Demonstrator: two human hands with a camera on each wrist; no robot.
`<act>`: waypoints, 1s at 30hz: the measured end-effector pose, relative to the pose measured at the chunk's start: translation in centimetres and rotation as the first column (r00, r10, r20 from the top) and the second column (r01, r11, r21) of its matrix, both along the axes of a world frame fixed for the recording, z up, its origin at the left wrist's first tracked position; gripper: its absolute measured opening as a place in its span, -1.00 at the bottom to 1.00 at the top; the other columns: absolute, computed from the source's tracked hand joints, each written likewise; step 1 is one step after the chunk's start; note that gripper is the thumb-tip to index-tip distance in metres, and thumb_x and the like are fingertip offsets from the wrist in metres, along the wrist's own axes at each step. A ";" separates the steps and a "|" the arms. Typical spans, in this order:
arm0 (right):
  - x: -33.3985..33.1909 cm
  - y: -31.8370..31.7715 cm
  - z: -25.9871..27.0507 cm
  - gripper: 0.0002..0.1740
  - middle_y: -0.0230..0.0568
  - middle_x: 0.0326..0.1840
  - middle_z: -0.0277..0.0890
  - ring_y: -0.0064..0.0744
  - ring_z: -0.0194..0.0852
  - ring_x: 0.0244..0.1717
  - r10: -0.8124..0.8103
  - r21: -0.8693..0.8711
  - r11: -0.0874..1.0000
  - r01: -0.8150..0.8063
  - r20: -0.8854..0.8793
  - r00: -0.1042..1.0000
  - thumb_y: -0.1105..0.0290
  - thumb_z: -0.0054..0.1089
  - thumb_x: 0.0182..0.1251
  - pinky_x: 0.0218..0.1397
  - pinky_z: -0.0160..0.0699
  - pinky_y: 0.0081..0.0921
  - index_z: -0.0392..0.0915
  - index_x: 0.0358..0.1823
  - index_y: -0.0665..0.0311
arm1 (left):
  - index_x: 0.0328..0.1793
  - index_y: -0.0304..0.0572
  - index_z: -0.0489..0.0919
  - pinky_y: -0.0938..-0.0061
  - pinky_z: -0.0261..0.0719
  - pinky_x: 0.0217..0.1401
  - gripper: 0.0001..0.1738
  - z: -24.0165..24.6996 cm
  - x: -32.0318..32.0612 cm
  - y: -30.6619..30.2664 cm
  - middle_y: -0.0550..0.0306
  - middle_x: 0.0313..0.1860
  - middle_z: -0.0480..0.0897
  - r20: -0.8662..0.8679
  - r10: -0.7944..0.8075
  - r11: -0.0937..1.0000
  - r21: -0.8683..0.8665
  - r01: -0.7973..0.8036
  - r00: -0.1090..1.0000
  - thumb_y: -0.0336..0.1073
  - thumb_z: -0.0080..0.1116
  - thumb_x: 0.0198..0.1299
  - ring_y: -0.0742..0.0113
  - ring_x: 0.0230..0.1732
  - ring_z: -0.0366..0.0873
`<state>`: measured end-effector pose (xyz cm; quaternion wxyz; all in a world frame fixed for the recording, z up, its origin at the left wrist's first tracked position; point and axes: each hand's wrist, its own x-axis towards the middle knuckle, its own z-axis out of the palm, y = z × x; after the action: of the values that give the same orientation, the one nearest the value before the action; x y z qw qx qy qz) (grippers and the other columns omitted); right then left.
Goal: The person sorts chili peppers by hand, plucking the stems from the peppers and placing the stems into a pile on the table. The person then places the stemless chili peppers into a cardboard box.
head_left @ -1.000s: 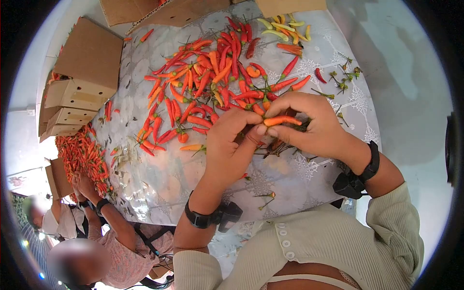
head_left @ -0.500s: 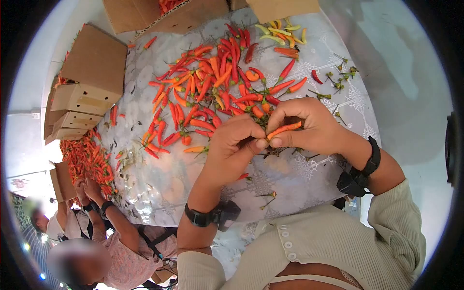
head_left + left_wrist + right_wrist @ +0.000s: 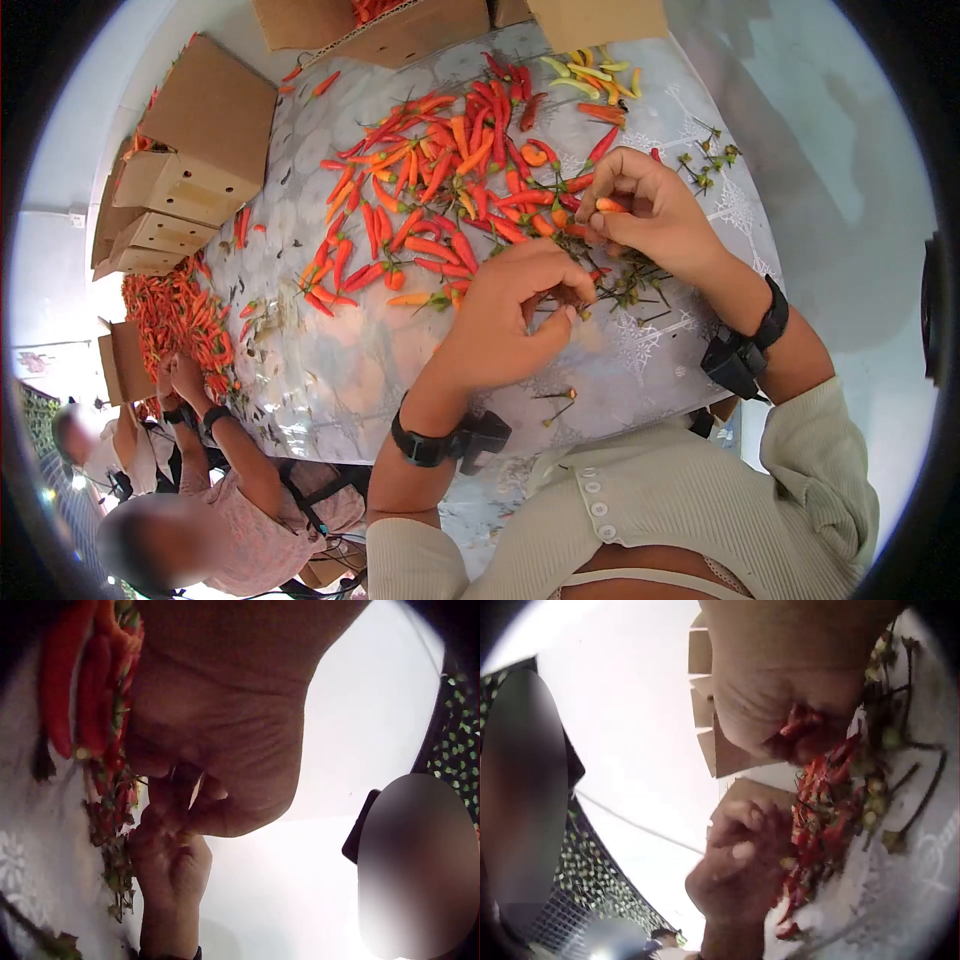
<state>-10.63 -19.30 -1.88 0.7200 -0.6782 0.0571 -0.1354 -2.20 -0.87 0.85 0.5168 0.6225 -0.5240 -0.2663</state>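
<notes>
In the head view, my right hand (image 3: 650, 215) holds an orange chilli pepper (image 3: 610, 205) between thumb and fingers, above the near right side of the chilli heap (image 3: 440, 165). Most of that pepper is hidden by the fingers. My left hand (image 3: 515, 310) is apart from it, lower and to the left, thumb and forefinger parted and fingers loosely bent. Its fingertips are right by a pile of green chilli stems (image 3: 640, 285). From the right wrist view, the left hand (image 3: 739, 859) appears beyond the right hand (image 3: 780, 705), with red chillies beside both.
Yellow chillies (image 3: 600, 72) lie at the far edge, and loose stems (image 3: 710, 160) lie at the right. Cardboard boxes (image 3: 200, 130) stand at the left and back. Another person's hands (image 3: 180, 380) work at a big chilli heap (image 3: 180, 320) on the left.
The hands met at the orange chilli before and are now apart. My right hand has carried the chilli up and away; the left hand's thumb and forefinger have parted.
</notes>
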 end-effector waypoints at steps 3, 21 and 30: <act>-0.2 0.5 0.1 -0.78 -0.23 -0.31 0.51 -0.31 0.52 -0.34 -0.163 -0.508 0.840 0.190 0.099 0.982 0.41 0.23 0.11 -0.31 0.49 -0.45 0.48 -0.22 0.29 | -0.32 -0.27 0.56 0.64 0.24 -0.45 -0.90 0.1 -0.5 -0.2 0.25 -0.44 0.43 0.023 0.197 0.978 0.065 -0.198 0.980 -0.53 0.12 -0.01 0.56 -0.44 0.34; -0.9 1.9 1.6 -0.75 -0.23 -0.31 0.43 -0.15 0.50 -0.33 -0.079 -0.830 0.544 0.120 0.091 0.993 0.48 0.32 -0.01 -0.38 0.47 -0.31 0.46 -0.28 0.18 | -0.20 -0.26 0.54 0.74 0.31 -0.44 -0.87 -1.4 1.0 -0.1 0.34 -0.43 0.49 -0.030 0.556 0.831 0.035 -0.555 0.830 -0.38 0.22 0.19 0.68 -0.47 0.35; -1.4 2.6 1.5 -0.75 -0.22 -0.36 0.46 -0.11 0.52 -0.42 0.080 -0.816 0.577 0.041 0.106 0.991 0.37 0.29 0.03 -0.44 0.49 -0.27 0.44 -0.27 0.21 | -0.38 -0.29 0.53 0.69 0.24 -0.60 -0.86 -1.3 0.7 0.0 0.30 -0.60 0.46 -0.054 0.485 0.874 0.059 -0.482 0.873 -0.38 0.23 0.14 0.66 -0.61 0.31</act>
<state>-12.06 -16.73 -0.42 0.3310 -0.9234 -0.0664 -0.1829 -1.50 -0.86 -0.49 0.5705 0.7354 -0.3283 -0.1611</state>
